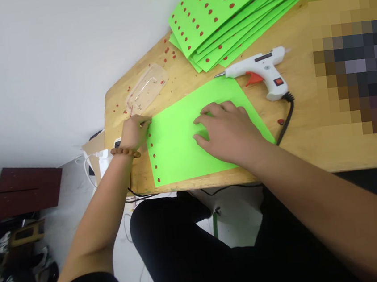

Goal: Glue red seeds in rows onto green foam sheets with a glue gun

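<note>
A bright green sheet (pixel 178 146) lies on the wooden table in front of me, with a column of small dark red dots along its left edge. My left hand (pixel 135 131), a beaded bracelet at its wrist, is at the sheet's far left corner. Its thumb and fingertips are pinched together there; what they hold is too small to make out. Across the right half of the sheet rests my right hand (pixel 226 130), palm down with fingers spread and slightly bent, holding nothing. Beyond it lies a white glue gun (pixel 265 70) with a red trigger, its nozzle tip by the sheet's far edge.
Dotted green sheets (pixel 209 17) are stacked at the back. A clear plastic tray (pixel 146 89) sits beyond my left hand, with loose red pieces (pixel 166 50) around it. The glue gun's black cord (pixel 286 124) runs to the front edge. A blurred patch covers the table's right side.
</note>
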Action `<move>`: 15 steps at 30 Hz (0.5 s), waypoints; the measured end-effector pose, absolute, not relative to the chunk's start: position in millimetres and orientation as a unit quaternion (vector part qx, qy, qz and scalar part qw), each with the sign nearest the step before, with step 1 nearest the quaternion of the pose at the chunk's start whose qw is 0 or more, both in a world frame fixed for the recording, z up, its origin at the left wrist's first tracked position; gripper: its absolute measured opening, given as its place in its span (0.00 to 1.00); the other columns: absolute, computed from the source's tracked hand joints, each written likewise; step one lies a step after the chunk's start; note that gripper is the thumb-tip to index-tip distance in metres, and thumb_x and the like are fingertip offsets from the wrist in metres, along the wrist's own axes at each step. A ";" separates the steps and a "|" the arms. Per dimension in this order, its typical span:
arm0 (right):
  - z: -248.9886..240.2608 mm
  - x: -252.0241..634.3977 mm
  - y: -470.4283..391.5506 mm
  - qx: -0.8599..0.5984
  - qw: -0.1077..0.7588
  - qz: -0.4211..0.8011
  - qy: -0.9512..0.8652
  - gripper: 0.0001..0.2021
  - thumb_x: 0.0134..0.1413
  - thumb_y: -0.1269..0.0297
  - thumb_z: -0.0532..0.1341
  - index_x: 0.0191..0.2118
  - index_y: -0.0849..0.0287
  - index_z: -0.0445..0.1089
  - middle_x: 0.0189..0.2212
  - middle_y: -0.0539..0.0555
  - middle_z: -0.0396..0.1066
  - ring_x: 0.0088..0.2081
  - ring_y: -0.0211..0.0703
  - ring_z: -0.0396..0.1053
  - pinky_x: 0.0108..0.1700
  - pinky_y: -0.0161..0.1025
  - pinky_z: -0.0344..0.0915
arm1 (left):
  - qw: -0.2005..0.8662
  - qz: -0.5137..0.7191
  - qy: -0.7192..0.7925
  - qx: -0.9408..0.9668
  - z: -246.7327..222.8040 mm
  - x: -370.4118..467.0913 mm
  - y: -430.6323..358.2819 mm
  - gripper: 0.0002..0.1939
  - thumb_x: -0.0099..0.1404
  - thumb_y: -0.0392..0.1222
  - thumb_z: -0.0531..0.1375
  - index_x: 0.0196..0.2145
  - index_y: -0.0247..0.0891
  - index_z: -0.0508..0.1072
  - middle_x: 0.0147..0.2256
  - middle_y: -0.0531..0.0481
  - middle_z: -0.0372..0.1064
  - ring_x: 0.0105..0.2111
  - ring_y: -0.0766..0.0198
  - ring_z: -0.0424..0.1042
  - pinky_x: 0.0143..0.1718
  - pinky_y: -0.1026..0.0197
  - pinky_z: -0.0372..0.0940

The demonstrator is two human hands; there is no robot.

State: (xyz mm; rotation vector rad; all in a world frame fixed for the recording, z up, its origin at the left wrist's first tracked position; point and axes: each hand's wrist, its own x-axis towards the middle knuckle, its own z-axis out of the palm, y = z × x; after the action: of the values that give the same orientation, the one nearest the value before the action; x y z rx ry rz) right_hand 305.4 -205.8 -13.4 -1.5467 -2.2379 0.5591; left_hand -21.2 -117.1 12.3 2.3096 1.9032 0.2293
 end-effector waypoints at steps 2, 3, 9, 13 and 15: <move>-13.6 305.5 -205.9 -0.547 0.183 0.197 -0.793 0.21 0.73 0.56 0.58 0.60 0.57 0.81 0.67 0.64 0.72 0.64 0.69 0.65 0.59 0.62 0.66 | 0.062 0.070 0.634 0.767 14.5 -19.7 -119.5 0.10 0.70 0.39 0.62 0.39 0.43 0.86 0.39 0.48 0.84 0.41 0.54 0.81 0.49 0.53 0.75; -13.8 305.5 -206.0 -0.547 0.184 0.197 -0.792 0.21 0.73 0.56 0.58 0.60 0.57 0.81 0.67 0.64 0.72 0.64 0.69 0.65 0.59 0.62 0.66 | 0.060 0.068 0.639 0.764 15.4 -18.7 -120.6 0.10 0.70 0.39 0.62 0.40 0.42 0.86 0.39 0.48 0.84 0.40 0.54 0.81 0.48 0.54 0.75; -13.9 305.8 -206.1 -0.547 0.187 0.199 -0.791 0.21 0.73 0.56 0.58 0.60 0.58 0.81 0.67 0.64 0.72 0.65 0.69 0.65 0.59 0.62 0.66 | 0.055 0.057 0.644 0.760 15.3 -13.3 -120.8 0.10 0.68 0.38 0.62 0.37 0.41 0.86 0.32 0.48 0.82 0.36 0.54 0.80 0.46 0.53 0.74; -13.8 305.6 -206.1 -0.547 0.188 0.199 -0.791 0.21 0.73 0.56 0.58 0.60 0.58 0.81 0.67 0.64 0.72 0.64 0.69 0.65 0.59 0.62 0.66 | 0.045 0.049 0.638 0.767 15.4 -12.3 -119.3 0.10 0.67 0.36 0.61 0.37 0.41 0.85 0.31 0.49 0.81 0.35 0.56 0.79 0.45 0.53 0.74; -14.0 305.4 -206.2 -0.547 0.191 0.200 -0.790 0.21 0.72 0.56 0.58 0.59 0.58 0.81 0.67 0.64 0.72 0.64 0.69 0.65 0.59 0.62 0.66 | 0.045 0.048 0.639 0.766 15.8 -12.4 -120.2 0.10 0.65 0.34 0.62 0.36 0.40 0.85 0.32 0.48 0.81 0.34 0.57 0.79 0.45 0.54 0.74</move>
State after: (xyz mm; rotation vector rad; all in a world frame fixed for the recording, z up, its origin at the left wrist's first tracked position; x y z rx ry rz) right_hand 305.4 -206.2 -14.0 -1.5364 -2.2203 0.5607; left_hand -12.4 -120.2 15.8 2.3416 1.9525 0.1469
